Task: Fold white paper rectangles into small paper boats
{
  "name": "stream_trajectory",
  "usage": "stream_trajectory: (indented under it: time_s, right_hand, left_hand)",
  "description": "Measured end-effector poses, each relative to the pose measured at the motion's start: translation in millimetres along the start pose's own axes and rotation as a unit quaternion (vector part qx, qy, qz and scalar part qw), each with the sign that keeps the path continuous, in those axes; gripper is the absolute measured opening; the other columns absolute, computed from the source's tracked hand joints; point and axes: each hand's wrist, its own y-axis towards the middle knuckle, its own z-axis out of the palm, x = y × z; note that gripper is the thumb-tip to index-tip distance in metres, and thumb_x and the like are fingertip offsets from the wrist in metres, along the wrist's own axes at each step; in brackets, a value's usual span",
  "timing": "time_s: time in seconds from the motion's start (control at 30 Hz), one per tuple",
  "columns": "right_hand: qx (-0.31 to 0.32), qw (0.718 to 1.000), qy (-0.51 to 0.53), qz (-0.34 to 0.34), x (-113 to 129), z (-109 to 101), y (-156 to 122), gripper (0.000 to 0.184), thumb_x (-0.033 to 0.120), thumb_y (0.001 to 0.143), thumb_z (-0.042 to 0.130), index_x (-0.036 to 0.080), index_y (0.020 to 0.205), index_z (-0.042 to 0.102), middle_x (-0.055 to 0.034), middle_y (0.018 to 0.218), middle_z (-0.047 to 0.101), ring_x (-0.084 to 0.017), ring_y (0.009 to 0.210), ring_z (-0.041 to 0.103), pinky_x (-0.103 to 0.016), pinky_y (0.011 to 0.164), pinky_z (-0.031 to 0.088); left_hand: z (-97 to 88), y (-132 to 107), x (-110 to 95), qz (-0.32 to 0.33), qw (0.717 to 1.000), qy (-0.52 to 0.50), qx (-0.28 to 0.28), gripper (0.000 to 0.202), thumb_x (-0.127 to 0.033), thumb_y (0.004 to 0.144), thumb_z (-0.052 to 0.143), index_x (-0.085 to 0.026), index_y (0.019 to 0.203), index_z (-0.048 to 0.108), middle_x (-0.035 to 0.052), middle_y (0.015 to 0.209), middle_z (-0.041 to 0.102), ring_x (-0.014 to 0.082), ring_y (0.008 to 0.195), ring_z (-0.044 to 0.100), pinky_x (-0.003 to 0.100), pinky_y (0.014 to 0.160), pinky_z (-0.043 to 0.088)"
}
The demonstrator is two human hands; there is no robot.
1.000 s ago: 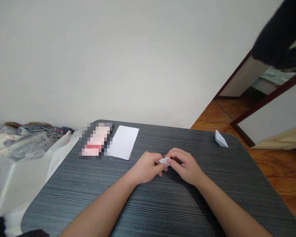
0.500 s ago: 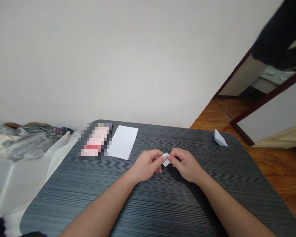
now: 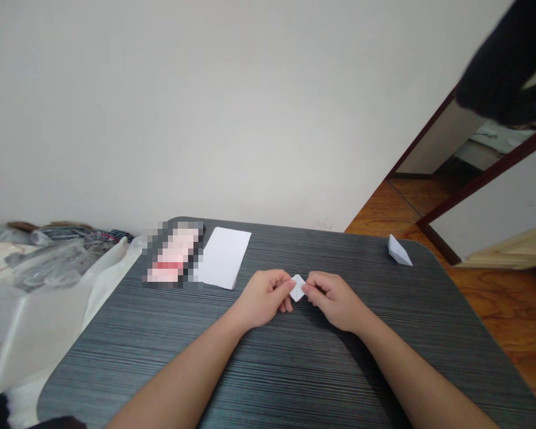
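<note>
Small white paper diamond is sitting between left hand and right hand, fingers clamping it; crumpled clear plastic bags are lying beside the dark striped table.

Diffuse, even indoor light, with no visible source or glare; the plaster wall behind the dark wood-grain table is bright and flat. A soft shadow lies on the table beneath the right forearm. A pixelated mosaic patch obscures an item at the table's far edge. Beyond the table's right corner, a dark blurred shape hangs, and wide-angle distortion slants the door frame.
</note>
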Motion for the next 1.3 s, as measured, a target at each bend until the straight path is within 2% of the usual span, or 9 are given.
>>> stream_trajectory:
  time_s: [0.2, 0.3, 0.5, 0.77, 0.93, 1.07, 1.2, 1.3]
  right_hand:
    - [0.023, 1.000, 0.007, -0.014, 0, 0, 1, 0.028, 0.025, 0.089, 0.046, 0.018, 0.062, 0.048, 0.0018, 0.061, 0.050, -0.012, 0.058, 0.048, -0.024, 0.057, 0.036]
    - [0.032, 0.999, 0.018, -0.026, -1, 2, 1, 0.027, 0.023, 0.089, 0.047, 0.018, 0.063, 0.050, 0.0014, 0.062, 0.051, -0.012, 0.059, 0.049, -0.024, 0.058, 0.037]
    - [0.009, 0.999, 0.026, -0.023, 0, 3, 1, 0.010, 0.021, 0.085, 0.053, 0.018, 0.078, 0.058, -0.0010, 0.072, 0.057, -0.014, 0.066, 0.052, -0.025, 0.061, 0.039]
    - [0.013, 0.999, 0.043, 0.008, 1, 4, 0, 0.017, 0.022, 0.086, 0.052, 0.017, 0.071, 0.058, 0.0005, 0.063, 0.056, -0.013, 0.061, 0.052, -0.024, 0.056, 0.038]
    - [-0.001, 0.997, 0.069, 0.018, 1, 4, 0, 0.019, 0.023, 0.086, 0.051, 0.017, 0.070, 0.057, 0.0004, 0.062, 0.056, -0.013, 0.059, 0.050, -0.023, 0.055, 0.038]
    - [-0.016, 0.993, 0.111, 0.040, -4, 3, 0, 0.018, 0.023, 0.087, 0.049, 0.018, 0.071, 0.055, 0.0014, 0.061, 0.054, -0.012, 0.058, 0.051, -0.024, 0.057, 0.040]
    - [-0.054, 0.988, 0.133, 0.062, -10, 3, -1, 0.016, 0.025, 0.089, 0.048, 0.018, 0.076, 0.055, 0.0019, 0.062, 0.054, -0.013, 0.059, 0.052, -0.025, 0.061, 0.041]
    - [-0.072, 0.986, 0.133, 0.067, -11, 4, -1, 0.012, 0.026, 0.089, 0.048, 0.019, 0.084, 0.055, 0.0013, 0.063, 0.057, -0.013, 0.062, 0.053, -0.026, 0.062, 0.041]
  left_hand:
    - [0.9, 0, -1, 0.006, 1.000, 0.011, -0.013, 0.031, -0.041, 0.086, 0.045, -0.014, 0.081, 0.058, 0.0015, 0.059, 0.060, 0.0112, 0.053, 0.056, 0.021, 0.051, 0.043]
    - [0.3, 0, -2, 0.000, 0.999, 0.036, -0.021, 0.030, -0.041, 0.086, 0.045, -0.015, 0.077, 0.057, 0.0005, 0.056, 0.060, 0.0114, 0.052, 0.056, 0.021, 0.050, 0.043]
    - [0.1, -3, -3, 0.019, 0.993, 0.115, -0.024, 0.033, -0.039, 0.086, 0.043, -0.015, 0.069, 0.059, 0.0000, 0.056, 0.060, 0.0111, 0.052, 0.056, 0.020, 0.051, 0.040]
    - [0.2, -3, -6, 0.041, 0.989, 0.144, -0.012, 0.034, -0.035, 0.087, 0.042, -0.015, 0.070, 0.063, 0.0004, 0.058, 0.060, 0.0110, 0.054, 0.055, 0.020, 0.052, 0.038]
    - [0.5, -4, -8, 0.044, 0.990, 0.131, -0.029, 0.032, -0.033, 0.087, 0.043, -0.015, 0.069, 0.063, 0.0000, 0.058, 0.058, 0.0106, 0.055, 0.055, 0.020, 0.053, 0.039]
    - [-1.9, -2, -6, 0.052, 0.992, 0.099, -0.065, 0.029, -0.033, 0.087, 0.045, -0.014, 0.074, 0.064, 0.0001, 0.060, 0.059, 0.0101, 0.054, 0.055, 0.020, 0.053, 0.041]
    - [-3.5, 2, 0, 0.053, 0.992, 0.031, -0.107, 0.028, -0.035, 0.088, 0.044, -0.014, 0.088, 0.063, 0.0035, 0.078, 0.065, 0.0112, 0.060, 0.059, 0.022, 0.058, 0.047]
    - [-2.5, 5, 4, 0.056, 0.989, -0.026, -0.137, 0.026, -0.037, 0.087, 0.045, -0.015, 0.087, 0.058, 0.0057, 0.094, 0.066, 0.0110, 0.062, 0.060, 0.024, 0.060, 0.051]
